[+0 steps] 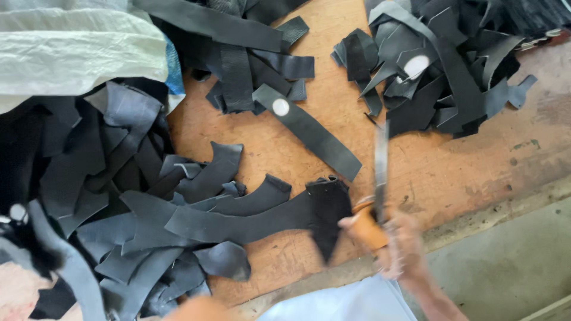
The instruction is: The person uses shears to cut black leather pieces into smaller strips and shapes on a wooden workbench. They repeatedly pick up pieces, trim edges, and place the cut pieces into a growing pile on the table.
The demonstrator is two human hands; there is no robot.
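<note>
My right hand [395, 244] is blurred, fingers [351, 224] clenched round the orange handle of a knife [380, 172], blade pointing up and away over the bench [428, 172]. Just left of those fingers hangs a black scrap [327, 208], dark and fuzzy-faced, its point drooping toward the bench edge; whether I'm pinching it I can't tell. My left hand isn't clearly showing. Left of that, a heap [119, 196] of grey-black curved offcuts. A long strip [309, 131] with a white sticker lies alone mid-bench. Far right, another pile [434, 65]. Top left, a white woven sack [77, 47]; its contents are hidden.
</note>
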